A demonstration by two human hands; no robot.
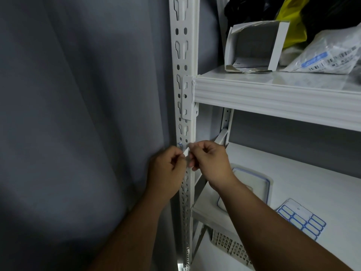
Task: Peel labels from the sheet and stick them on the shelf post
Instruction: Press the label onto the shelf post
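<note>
A white perforated shelf post (183,61) runs down the middle of the head view. In front of it, at about mid height, my left hand (168,169) and my right hand (211,159) meet and both pinch a small white label (186,153) between fingertips. Just above the hands a blue-edged label (180,146) sits on the post, partly hidden. The label sheet (301,219), white with blue-bordered labels, lies flat on the lower shelf at the right.
A grey curtain (78,114) hangs left of the post. The upper shelf (273,94) carries an open white box (254,45), a yellow bag and a plastic packet. A blue-rimmed lid (252,182) lies on the lower shelf; a perforated basket (228,243) sits below.
</note>
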